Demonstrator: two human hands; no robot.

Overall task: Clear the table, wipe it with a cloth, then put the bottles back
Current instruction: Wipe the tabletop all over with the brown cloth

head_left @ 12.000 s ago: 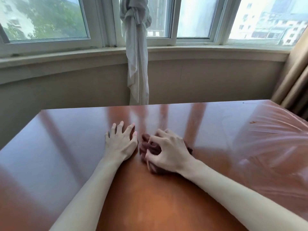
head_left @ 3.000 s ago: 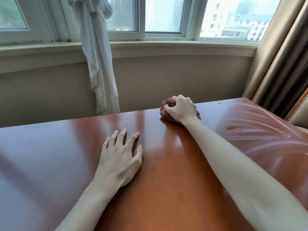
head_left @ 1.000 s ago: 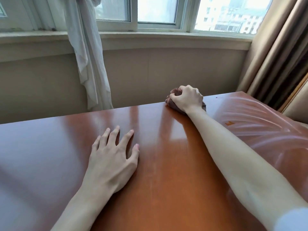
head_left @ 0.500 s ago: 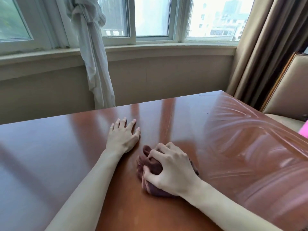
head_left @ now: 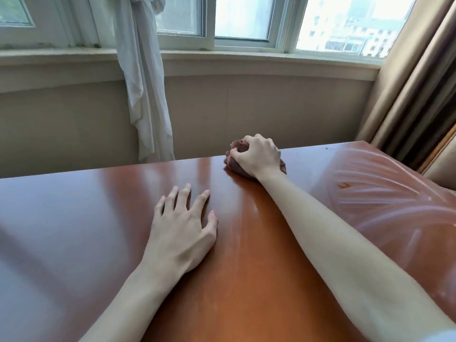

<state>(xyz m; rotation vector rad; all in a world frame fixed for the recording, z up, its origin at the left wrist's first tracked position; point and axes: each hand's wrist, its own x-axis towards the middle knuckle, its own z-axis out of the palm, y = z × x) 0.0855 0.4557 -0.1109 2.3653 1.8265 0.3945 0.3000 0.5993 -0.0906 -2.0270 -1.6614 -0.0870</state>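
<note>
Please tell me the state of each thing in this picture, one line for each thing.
Dark brown bunched cloth: gripped, pressed on table's far edge.
Right hand: curled round the cloth.
Left hand: flat, fingers spread.
Glossy reddish-brown wooden table: no bottles on it.
White sheer curtain: tied up.

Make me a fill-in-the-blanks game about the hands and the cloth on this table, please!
1. The right hand grips a bunched, reddish-brown ____.
2. The left hand rests on the table with its fingers ____.
3. The cloth sits at the table's ____ edge, nearest the window wall.
4. The number of bottles on the table is ____.

Missing words: cloth; spread; far; zero
</note>
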